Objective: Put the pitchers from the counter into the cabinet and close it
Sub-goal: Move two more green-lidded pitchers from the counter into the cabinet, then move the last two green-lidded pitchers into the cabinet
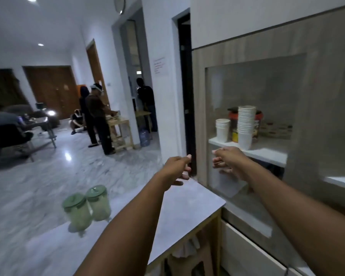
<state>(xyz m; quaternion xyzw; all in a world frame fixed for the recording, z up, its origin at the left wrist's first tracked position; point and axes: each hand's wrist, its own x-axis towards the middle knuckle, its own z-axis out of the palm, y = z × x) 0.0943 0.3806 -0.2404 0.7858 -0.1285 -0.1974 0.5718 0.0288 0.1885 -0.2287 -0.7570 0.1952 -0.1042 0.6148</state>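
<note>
green-lidded pitchers (87, 206) untouched on counter (183, 204); left hand (177, 168) fingers pinch cabinet door (247, 120) edge, right hand (227, 158) curled, empty. next: open door.

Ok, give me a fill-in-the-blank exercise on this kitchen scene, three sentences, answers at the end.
1. The number of green-lidded pitchers standing on the counter is ____.
2. The left hand reaches to the outer edge of the cabinet door, and the right hand is raised in front of its ____ panel.
3. Behind the panel, the shelf carries stacks of white paper ____.

Missing words: two; glass; cups
</note>
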